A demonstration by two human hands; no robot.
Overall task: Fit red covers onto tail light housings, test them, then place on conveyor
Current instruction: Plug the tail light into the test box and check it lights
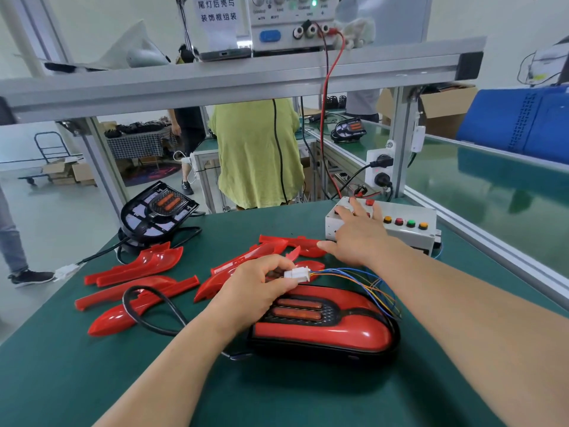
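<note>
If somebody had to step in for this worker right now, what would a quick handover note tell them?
Left hand: pinching the white connector on the lamp's coloured wires.
Right hand: fingers on the test box, at its buttons.
Assembled tail light, red cover fitted, lies on the green bench in front.
Loose red covers are spread to the left; a bare housing stands behind them.
Done: cover fitted. Left: finish the test, move the lamp to the conveyor, do the rest.
</note>
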